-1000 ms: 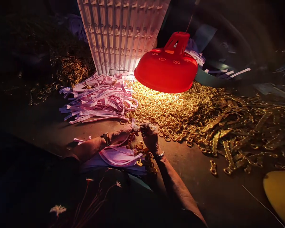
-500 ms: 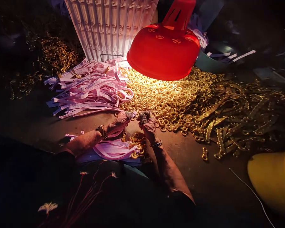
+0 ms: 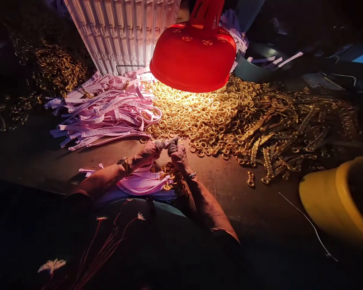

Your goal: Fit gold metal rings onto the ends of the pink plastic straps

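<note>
My left hand (image 3: 149,152), with a wristwatch, is closed on a pink fabric strap (image 3: 145,168). The strap's tip shows between the two hands, and its length trails down behind my left wrist. My right hand (image 3: 179,156), with a bangle, is pinched against that tip; whatever lies between its fingers is hidden. Dark wrappings cover some fingertips. Below the hands lies a bundle of pink straps (image 3: 142,183) with gold rings (image 3: 167,186) on their ends. Just beyond the fingertips spreads a large heap of gold rings (image 3: 196,117).
A red lamp (image 3: 195,58) lights the heap from above. Loose pink straps (image 3: 109,110) are piled at left, gold linked strips (image 3: 278,141) at right. A yellow bucket (image 3: 323,197) stands front right, near a thin wire (image 3: 308,225). A corrugated panel (image 3: 124,36) rises behind.
The view has swung right, so the scene sits further left. My hands have come closer together, the right now meeting the strap's tip. More of the yellow bucket shows.
</note>
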`<move>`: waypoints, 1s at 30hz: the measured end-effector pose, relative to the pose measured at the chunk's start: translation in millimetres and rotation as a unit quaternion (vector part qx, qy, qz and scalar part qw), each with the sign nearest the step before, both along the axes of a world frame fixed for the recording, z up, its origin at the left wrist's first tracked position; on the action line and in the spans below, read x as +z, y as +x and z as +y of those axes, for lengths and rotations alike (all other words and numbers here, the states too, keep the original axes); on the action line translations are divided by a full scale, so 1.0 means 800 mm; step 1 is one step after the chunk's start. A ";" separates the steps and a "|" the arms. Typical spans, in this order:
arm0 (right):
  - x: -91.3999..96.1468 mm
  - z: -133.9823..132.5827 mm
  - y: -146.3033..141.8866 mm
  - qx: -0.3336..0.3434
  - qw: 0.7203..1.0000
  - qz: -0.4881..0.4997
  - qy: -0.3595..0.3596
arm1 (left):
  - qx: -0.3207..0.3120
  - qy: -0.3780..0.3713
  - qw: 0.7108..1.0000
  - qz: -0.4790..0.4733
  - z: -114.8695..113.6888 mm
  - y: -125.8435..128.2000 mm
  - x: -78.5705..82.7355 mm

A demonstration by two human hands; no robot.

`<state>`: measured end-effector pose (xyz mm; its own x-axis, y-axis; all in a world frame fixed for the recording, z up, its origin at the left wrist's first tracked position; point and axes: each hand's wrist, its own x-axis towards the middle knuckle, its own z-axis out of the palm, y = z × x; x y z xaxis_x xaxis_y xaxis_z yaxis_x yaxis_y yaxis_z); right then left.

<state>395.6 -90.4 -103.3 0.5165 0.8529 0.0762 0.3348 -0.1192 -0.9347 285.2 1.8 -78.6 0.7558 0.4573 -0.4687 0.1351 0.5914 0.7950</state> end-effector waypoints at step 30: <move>0.057 -0.125 -0.087 0.026 0.986 -0.086 -0.140 | -0.248 0.093 0.962 0.064 -0.040 -0.067 0.089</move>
<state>326.1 -190.2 -57.4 0.4709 0.8782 -0.0835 0.4974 -0.3425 -0.7971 231.3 -30.2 -7.4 0.8442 0.1401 -0.5175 0.4678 0.2790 0.8386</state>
